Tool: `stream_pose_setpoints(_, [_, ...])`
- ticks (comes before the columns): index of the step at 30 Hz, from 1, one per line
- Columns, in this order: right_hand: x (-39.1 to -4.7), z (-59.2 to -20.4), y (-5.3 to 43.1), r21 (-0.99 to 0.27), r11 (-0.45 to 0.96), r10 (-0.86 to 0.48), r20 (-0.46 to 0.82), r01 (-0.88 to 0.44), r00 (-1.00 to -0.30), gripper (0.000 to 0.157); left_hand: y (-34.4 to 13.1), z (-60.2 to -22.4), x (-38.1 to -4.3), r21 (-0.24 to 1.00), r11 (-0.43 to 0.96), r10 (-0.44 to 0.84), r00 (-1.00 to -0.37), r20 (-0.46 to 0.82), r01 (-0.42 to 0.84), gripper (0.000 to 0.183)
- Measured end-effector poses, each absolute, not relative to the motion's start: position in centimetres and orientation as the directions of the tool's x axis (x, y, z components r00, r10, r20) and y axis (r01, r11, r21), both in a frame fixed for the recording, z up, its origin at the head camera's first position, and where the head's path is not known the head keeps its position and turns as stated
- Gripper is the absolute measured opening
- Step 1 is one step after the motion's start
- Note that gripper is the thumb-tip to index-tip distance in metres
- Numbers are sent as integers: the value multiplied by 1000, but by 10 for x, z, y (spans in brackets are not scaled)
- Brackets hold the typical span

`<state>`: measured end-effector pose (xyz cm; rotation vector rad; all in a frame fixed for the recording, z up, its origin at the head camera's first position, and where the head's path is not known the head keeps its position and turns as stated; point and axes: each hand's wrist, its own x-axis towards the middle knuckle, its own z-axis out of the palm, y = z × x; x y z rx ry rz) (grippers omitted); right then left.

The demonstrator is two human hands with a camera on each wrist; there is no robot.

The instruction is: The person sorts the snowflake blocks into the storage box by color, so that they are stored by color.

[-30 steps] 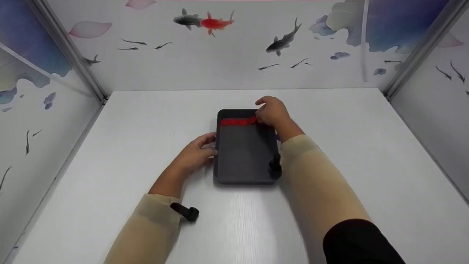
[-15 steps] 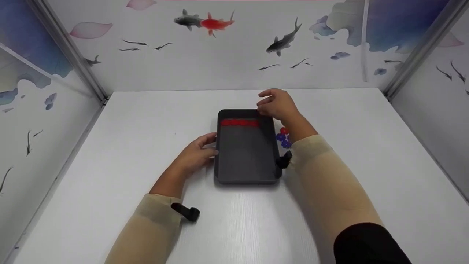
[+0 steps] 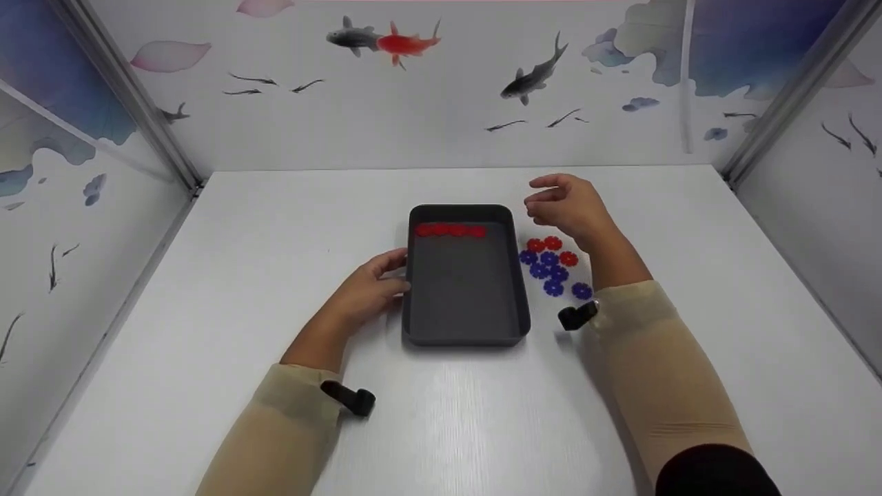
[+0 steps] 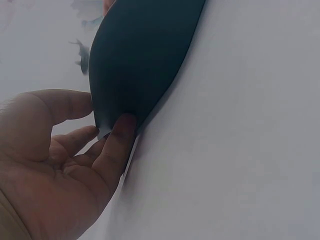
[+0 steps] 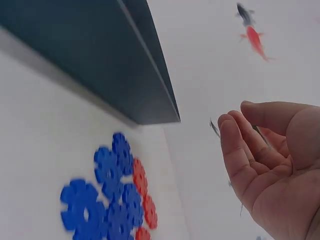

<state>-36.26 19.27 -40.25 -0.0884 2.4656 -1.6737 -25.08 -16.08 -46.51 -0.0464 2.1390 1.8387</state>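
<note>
A dark grey rectangular tray [image 3: 465,303] lies on the white table. Inside, along its far end, a row of red notched discs [image 3: 451,230] lies side by side. My left hand [image 3: 365,293] rests against the tray's left side, with thumb and fingertips touching the outer wall, as the left wrist view also shows. Right of the tray lie loose blue flower-shaped notched discs [image 3: 553,287] and a few red ones [image 3: 552,243]. Above and behind these hovers my right hand [image 3: 568,205], fingers loosely bent, and nothing shows in it in the right wrist view.
The white table [image 3: 275,227] surrounds the tray. White panels printed with fish stand at the back [image 3: 455,96] and both sides, joined by metal corner posts. Each sleeve carries a black wrist camera mount [image 3: 355,399].
The right hand has left the tray's far right corner and moved right, above the loose discs, uncovering them. A red disc now lies at the row's right end. The left hand stays put.
</note>
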Motion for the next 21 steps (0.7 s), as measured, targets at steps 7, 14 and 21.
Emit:
stream_pose_setpoints(7, [-357, -411, 219, -898, 431, -104, -147, 89, -984, 44, -160, -464, -251, 959, 160, 184, -948, -261, -233, 68])
stream_pose_setpoints(14, [-356, -416, 247, -854, 506, -112, -206, 122, -972, 52, -160, -463, -251, 962, 154, 192, -948, -254, -227, 68])
stream_pose_setpoints(21, [-355, -426, 270, -848, 516, -133, -217, 119, -967, 52, -161, -465, -250, 961, 148, 202, -944, -262, -235, 69])
